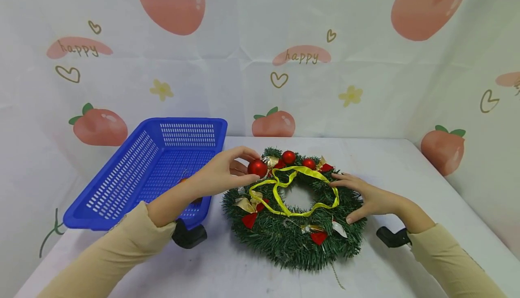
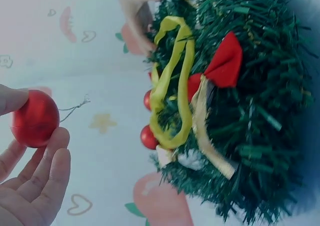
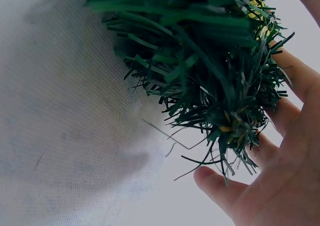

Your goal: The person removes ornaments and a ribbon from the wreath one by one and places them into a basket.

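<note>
My left hand [image 1: 221, 171] pinches a red Christmas ball [image 1: 257, 168] between thumb and fingers, at the upper left of the green tinsel wreath [image 1: 268, 239]. A thin hanging loop [image 2: 75, 107] sticks out from the ball in the left wrist view. At the wreath's right side, my right hand [image 1: 371, 198] touches the greenery with spread, fairly straight fingers. A yellow ribbon [image 1: 302, 214] lies in loops around the wreath's centre hole. Two more red balls, one of them a ball [image 1: 289, 157] at the far edge, sit among red and gold bows [image 1: 248, 205].
A blue perforated basket [image 1: 122, 171] stands on the left of the white table [image 1: 243, 275], partly behind my left forearm, with a few small items inside. A patterned cloth [image 1: 239, 27] hangs behind. A thin gold cord [image 1: 337, 275] trails from the wreath's near edge.
</note>
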The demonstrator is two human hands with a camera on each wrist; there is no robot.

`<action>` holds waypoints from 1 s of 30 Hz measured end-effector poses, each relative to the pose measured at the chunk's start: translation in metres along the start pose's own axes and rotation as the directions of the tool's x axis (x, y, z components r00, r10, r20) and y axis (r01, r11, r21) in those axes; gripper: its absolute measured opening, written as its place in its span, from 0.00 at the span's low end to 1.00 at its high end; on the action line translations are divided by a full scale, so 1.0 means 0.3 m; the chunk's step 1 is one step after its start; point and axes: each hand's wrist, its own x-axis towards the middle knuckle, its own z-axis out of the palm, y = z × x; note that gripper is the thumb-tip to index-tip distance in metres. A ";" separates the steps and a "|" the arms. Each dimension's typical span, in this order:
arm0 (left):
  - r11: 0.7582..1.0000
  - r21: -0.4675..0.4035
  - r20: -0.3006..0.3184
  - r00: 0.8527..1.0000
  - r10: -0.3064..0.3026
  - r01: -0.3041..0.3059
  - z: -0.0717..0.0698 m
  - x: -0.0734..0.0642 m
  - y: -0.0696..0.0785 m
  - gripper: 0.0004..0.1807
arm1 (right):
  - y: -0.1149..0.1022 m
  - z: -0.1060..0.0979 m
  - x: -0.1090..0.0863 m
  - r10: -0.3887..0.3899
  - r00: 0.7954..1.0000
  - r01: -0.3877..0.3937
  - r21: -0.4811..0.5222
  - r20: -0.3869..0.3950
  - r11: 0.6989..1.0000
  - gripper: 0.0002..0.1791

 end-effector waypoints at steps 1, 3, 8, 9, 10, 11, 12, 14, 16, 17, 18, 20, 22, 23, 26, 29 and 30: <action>1.000 0.005 -0.009 1.000 0.002 -0.002 -0.009 -0.002 -0.002 0.22 | -0.001 -0.001 0.001 0.003 1.000 -0.003 -0.001 0.001 1.000 0.46; 1.000 0.003 -0.023 1.000 0.002 -0.002 -0.025 -0.006 -0.004 0.22 | -0.005 -0.002 0.003 0.006 1.000 -0.006 -0.003 0.004 1.000 0.46; 1.000 -0.007 -0.050 0.999 0.005 -0.005 -0.066 -0.014 -0.016 0.23 | -0.012 -0.003 0.004 0.011 1.000 -0.011 0.000 0.006 1.000 0.45; 1.000 -0.008 -0.054 0.999 0.003 -0.004 -0.075 -0.015 -0.020 0.23 | -0.013 -0.003 0.004 0.011 1.000 -0.011 0.000 0.006 1.000 0.45; 1.000 -0.010 -0.059 0.998 -0.001 0.001 -0.084 -0.017 -0.025 0.23 | -0.014 -0.003 0.003 0.012 1.000 -0.012 0.002 0.006 1.000 0.45; 1.000 -0.009 -0.062 0.998 -0.007 0.006 -0.093 -0.020 -0.030 0.23 | -0.014 -0.003 0.003 0.012 1.000 -0.012 0.002 0.005 1.000 0.45; 1.000 -0.001 -0.069 0.997 -0.019 0.018 -0.103 -0.023 -0.035 0.23 | -0.015 -0.002 0.002 0.011 1.000 -0.012 0.001 0.004 1.000 0.45; 0.999 0.012 -0.079 0.996 -0.040 0.041 -0.123 -0.031 -0.045 0.23 | -0.016 -0.002 0.002 0.010 1.000 -0.010 0.000 0.003 1.000 0.45; 0.997 0.032 -0.095 0.993 -0.064 0.067 -0.144 -0.040 -0.055 0.23 | -0.016 -0.002 0.002 0.009 1.000 -0.009 0.002 0.003 1.000 0.45; 0.996 0.040 -0.101 0.992 -0.075 0.079 -0.154 -0.045 -0.061 0.23 | -0.015 -0.002 0.001 0.009 1.000 -0.009 0.002 0.003 1.000 0.45; 0.995 0.051 -0.109 0.991 -0.083 0.089 -0.163 -0.049 -0.066 0.23 | -0.015 -0.002 0.002 0.010 1.000 -0.010 0.003 0.004 1.000 0.45; 0.992 0.061 -0.120 0.988 -0.100 0.108 -0.181 -0.055 -0.077 0.23 | -0.014 -0.003 0.002 0.009 1.000 -0.009 0.003 0.005 1.000 0.45; 0.990 0.074 -0.126 0.986 -0.113 0.123 -0.198 -0.059 -0.090 0.23 | -0.014 -0.004 0.003 0.008 1.000 -0.008 0.005 0.007 1.000 0.45; 0.988 0.084 -0.128 0.984 -0.121 0.132 -0.206 -0.062 -0.096 0.23 | -0.014 -0.004 0.003 0.008 1.000 -0.008 0.006 0.007 1.000 0.45; 0.982 0.104 -0.122 0.982 -0.144 0.157 -0.231 -0.070 -0.116 0.24 | -0.015 -0.004 0.003 0.007 1.000 -0.007 0.006 0.007 1.000 0.45; 0.976 0.132 -0.117 0.981 -0.157 0.172 -0.253 -0.081 -0.135 0.25 | -0.015 -0.004 0.004 0.005 1.000 -0.005 0.003 0.007 1.000 0.46; 0.975 0.136 -0.115 0.981 -0.159 0.174 -0.260 -0.083 -0.142 0.25 | -0.015 -0.004 0.004 0.003 1.000 -0.003 0.002 0.007 1.000 0.46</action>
